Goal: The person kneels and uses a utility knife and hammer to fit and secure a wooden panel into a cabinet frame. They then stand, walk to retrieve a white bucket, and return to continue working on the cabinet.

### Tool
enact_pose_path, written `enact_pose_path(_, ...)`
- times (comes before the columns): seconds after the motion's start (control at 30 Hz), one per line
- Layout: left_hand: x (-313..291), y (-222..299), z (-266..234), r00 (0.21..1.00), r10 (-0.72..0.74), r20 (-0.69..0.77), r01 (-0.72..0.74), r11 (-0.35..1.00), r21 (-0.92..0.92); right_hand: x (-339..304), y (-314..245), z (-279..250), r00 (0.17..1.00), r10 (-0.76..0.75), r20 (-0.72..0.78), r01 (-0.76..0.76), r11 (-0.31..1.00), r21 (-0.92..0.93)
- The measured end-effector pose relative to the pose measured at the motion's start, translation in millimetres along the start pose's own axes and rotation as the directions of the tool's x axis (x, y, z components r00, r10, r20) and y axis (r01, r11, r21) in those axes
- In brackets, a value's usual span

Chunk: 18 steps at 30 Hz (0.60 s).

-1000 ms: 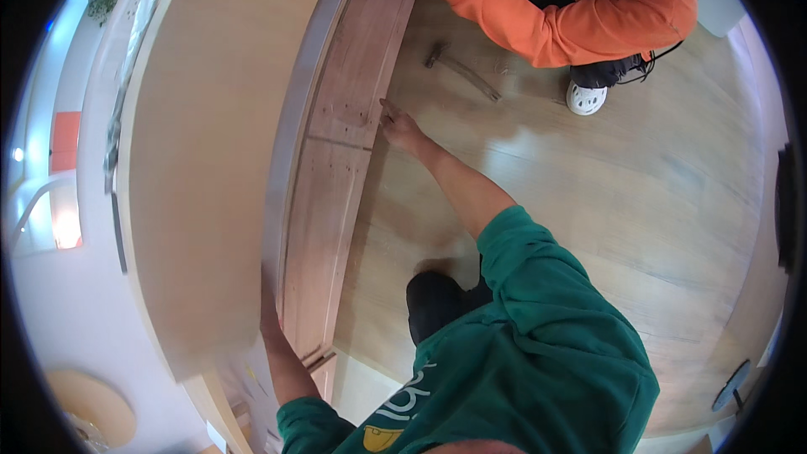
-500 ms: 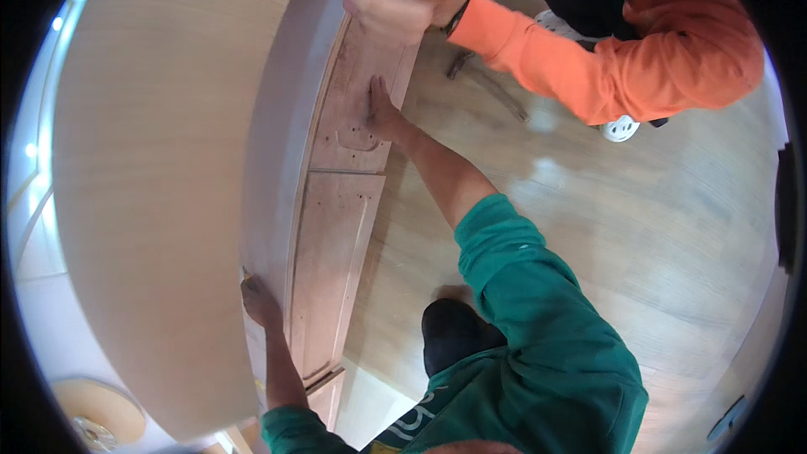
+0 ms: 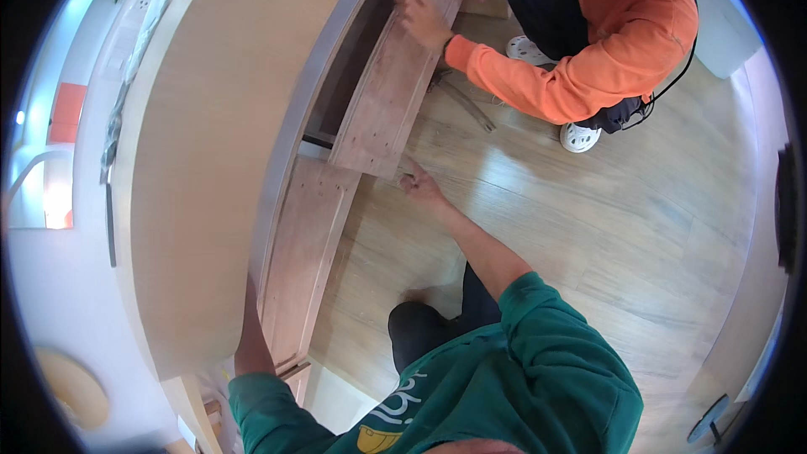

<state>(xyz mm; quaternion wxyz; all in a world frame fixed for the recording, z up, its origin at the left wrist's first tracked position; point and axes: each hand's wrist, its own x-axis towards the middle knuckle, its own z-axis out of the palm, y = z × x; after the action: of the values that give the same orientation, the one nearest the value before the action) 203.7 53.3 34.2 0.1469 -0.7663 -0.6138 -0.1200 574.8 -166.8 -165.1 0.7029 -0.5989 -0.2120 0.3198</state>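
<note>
A far reddish-brown cabinet panel stands out from the cabinet, with a dark opening behind it. My right hand is just off the panel's near lower corner, holding nothing I can see, fingers loosely spread. Whether a fingertip touches the corner I cannot tell. A second panel lies flush in the cabinet nearer to me. My left forearm reaches in beside it, and the pale wooden top hides the hand. A co-worker's hand rests at the far panel's upper edge.
The co-worker in an orange sleeve crouches at the far right, the other hand holding a thin dark item. A narrow brown strip lies on the wooden floor between us. A round pale object is at the near left.
The far panel has come outward from the cabinet, exposing the dark opening. My right hand has left its face and moved nearer to me. My left hand has gone behind the wooden top.
</note>
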Motion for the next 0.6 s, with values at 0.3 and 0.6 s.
enact_pose_path(0.3,-13,-44,-13,0.997,0.08,0.018,-0.078,0.993,-0.088,-112,78,-5,0.884,0.218,0.413,0.111,0.761,-0.639)
enact_pose_path(0.6,-81,-175,-48,0.998,-0.014,0.054,0.02,0.994,-0.108,-274,99,73,0.733,0.399,0.552,0.061,0.769,-0.637)
